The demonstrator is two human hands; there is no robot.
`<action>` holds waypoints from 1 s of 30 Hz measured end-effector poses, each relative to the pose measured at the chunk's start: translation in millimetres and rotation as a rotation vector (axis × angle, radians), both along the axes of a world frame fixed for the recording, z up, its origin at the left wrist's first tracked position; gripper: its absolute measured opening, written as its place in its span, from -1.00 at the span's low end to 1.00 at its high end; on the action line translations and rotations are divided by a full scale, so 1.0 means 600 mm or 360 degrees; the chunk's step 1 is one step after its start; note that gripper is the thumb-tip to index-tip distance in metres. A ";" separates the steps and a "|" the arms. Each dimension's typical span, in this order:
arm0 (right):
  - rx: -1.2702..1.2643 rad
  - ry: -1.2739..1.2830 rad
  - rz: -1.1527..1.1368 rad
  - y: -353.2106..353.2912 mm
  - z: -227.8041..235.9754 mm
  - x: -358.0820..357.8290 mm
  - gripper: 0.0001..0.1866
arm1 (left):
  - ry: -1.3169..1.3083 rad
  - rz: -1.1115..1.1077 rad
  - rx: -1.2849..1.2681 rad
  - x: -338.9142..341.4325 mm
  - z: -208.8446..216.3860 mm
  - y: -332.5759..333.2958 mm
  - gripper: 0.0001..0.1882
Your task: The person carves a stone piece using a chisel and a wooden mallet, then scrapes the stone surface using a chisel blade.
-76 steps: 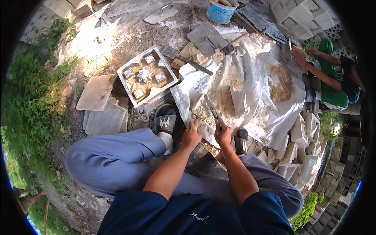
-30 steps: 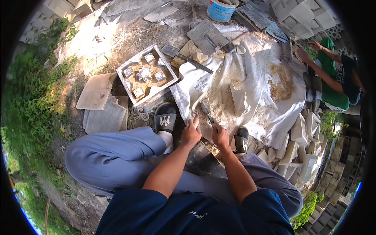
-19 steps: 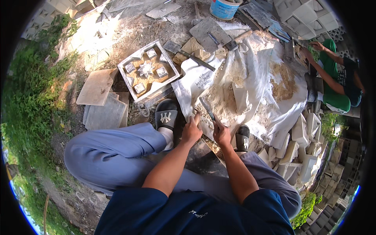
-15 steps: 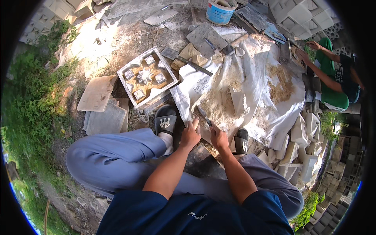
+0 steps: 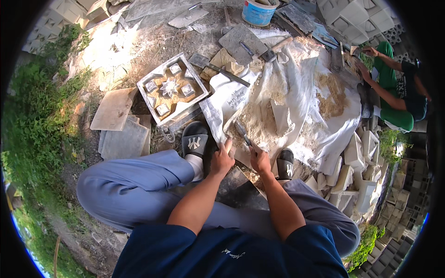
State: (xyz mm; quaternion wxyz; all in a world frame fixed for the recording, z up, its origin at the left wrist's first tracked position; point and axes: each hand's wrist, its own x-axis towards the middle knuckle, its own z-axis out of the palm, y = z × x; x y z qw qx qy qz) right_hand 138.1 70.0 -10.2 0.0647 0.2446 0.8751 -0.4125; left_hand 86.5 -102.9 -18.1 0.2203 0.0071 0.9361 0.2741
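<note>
My right hand (image 5: 260, 160) is closed around the handle of a small trowel (image 5: 242, 131). Its blade rests at the near left edge of a pale sandy mix (image 5: 257, 121). This mix lies on a spread white woven sheet (image 5: 230, 103). My left hand (image 5: 223, 158) is closed at the near edge of that sheet, beside the trowel, and appears to pinch it; the fingertips are partly hidden. To the left of the sheet stands a square mould frame (image 5: 155, 119) with a star shape in its middle and small blocks around it.
Flat boards (image 5: 121, 139) lean left of the mould. Beyond the sheet lie a flat plate (image 5: 243, 44), a hammer (image 5: 269, 54) and a blue bucket (image 5: 257, 15). Cast blocks (image 5: 354, 155) are piled at right. A co-worker in green trousers (image 5: 391, 109) sits at far right.
The trowel blade has shifted slightly forward over the mix. My left hand stays at the sheet's edge. The co-worker's hands have moved a little, and the whole view has shifted slightly.
</note>
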 end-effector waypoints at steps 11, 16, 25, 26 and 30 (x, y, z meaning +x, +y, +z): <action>0.0035 0.0462 0.0092 0.007 0.072 -0.040 -0.68 | 0.0118 -0.0168 -0.0053 0.019 0.040 -0.021 -0.50; 0.0214 0.0544 0.0224 0.013 0.023 -0.002 -0.66 | 0.0003 -0.0007 -0.0013 0.018 0.048 -0.010 -0.53; 0.0120 0.0228 0.0152 0.012 0.058 -0.002 -0.64 | 0.0117 -0.0110 0.0085 0.022 0.026 -0.020 -0.55; 0.0061 0.0323 0.0106 0.010 0.063 -0.004 -0.63 | 0.0195 -0.0184 0.0103 0.023 0.031 -0.018 -0.54; 0.0216 0.0217 0.0208 0.012 0.044 0.008 -0.60 | 0.0053 -0.0063 0.0022 0.023 0.011 -0.016 -0.47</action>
